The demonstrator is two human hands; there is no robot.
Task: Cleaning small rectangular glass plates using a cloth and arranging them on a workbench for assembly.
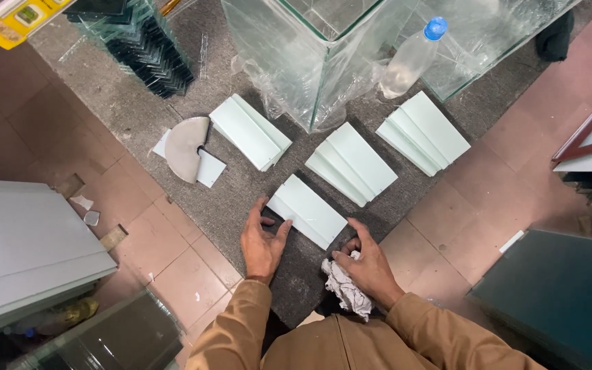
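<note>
A single camera sits on the person's head and looks almost straight down over the chest and brown sleeves. It is close to the left hand (263,241) and right hand (366,264), which fill the lower middle. The grey mat (131,113) runs away from the body toward the top edge, where a glass tank (323,62) is cut off. Tiled floor (508,185) flanks both sides; no second view overlaps it

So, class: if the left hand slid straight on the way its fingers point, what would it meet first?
The left hand already touches the nearest stack of pale glass panes; it would likely push straight into that stack's edge.
</note>
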